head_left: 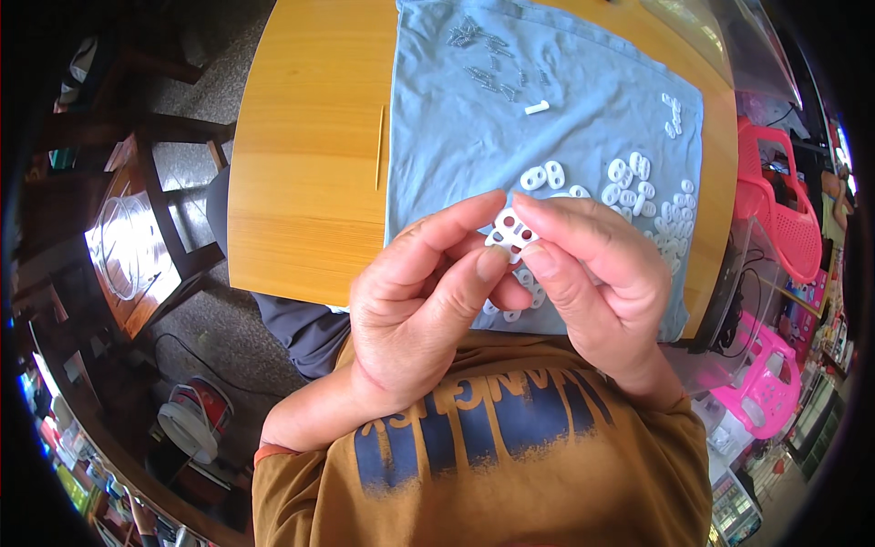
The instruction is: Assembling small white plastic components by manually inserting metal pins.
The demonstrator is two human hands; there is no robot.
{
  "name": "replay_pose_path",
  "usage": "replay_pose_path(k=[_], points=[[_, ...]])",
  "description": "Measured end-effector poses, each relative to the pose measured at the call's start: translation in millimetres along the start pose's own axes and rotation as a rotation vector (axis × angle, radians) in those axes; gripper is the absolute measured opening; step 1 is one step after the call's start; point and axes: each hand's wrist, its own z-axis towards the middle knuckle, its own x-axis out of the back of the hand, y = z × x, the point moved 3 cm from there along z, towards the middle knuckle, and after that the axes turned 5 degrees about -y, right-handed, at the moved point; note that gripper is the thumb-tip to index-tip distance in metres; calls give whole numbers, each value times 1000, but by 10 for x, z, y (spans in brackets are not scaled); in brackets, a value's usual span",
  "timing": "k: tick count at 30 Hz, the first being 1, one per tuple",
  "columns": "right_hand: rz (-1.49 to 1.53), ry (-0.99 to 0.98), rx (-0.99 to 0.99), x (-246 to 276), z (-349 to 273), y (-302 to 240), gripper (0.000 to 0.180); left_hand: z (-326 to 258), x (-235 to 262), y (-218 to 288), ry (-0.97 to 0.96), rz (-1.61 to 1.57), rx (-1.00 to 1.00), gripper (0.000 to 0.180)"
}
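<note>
Over the near part of a light blue cloth [447, 137], my left hand [419, 305] and my right hand [602, 278] meet. Between the fingertips of both is a small white plastic piece with several holes [512, 234]; whether it is one part or two pressed together I cannot tell. Just beyond my fingers lie oval white pieces with two slots [555, 175]. More of these white ovals [629, 182] are heaped right of my right hand, and others [538, 294] show partly beneath my hands.
Small metal pieces [488, 80], perhaps springs or screws, are scattered at the cloth's far side near a short white plastic part [537, 108]. A thin stick [379, 146] lies on the wooden table [310, 155]. Pink plastic chairs [775, 201] stand at the right.
</note>
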Motion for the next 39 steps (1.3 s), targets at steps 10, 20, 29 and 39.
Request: replay_pose_path(k=[10,20,29,39], points=[[-64,-27,39,28,15,26,25,4,-11,8,-42,12,13,36],[-52,-88,78,46,68,27,33,13,0,31,-76,-119,52,41],[109,-129,-6,31,43,-11,34,10,-3,30,-116,-76,13,37],[52,-101,89,-3,-22,6,31,-32,14,-19,-174,-69,-79,35]])
